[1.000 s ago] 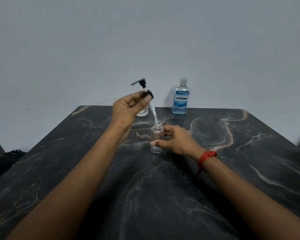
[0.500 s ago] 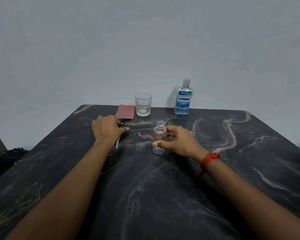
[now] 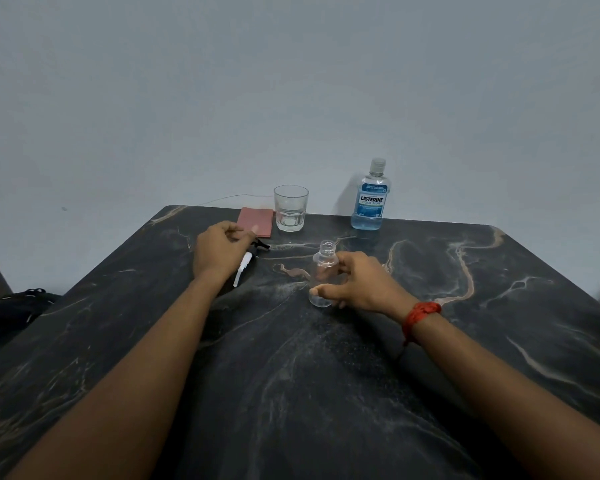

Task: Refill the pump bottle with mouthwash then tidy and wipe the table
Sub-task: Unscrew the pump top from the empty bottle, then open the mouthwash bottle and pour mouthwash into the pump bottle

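Note:
A small clear pump bottle [image 3: 323, 268] stands open-necked and empty on the dark marble table [image 3: 326, 375], mid-table. My right hand [image 3: 357, 284] wraps loosely around it, thumb at its base. The black pump head with its white tube [image 3: 248, 259] lies flat on the table to the left. My left hand [image 3: 220, 251] hovers just above it, fingers curled, holding nothing. A capped blue Listerine mouthwash bottle [image 3: 371, 199] stands at the far edge by the wall.
A clear drinking glass [image 3: 290, 208] stands at the far edge, with a folded pink cloth [image 3: 256, 221] beside it on its left. A thin wire runs along the wall behind. A dark bag [image 3: 11, 306] lies off the table's left side.
My left hand lifted the pump head out of the bottle, laid it on the table to the left, and has now let go. My right hand stayed on the bottle.

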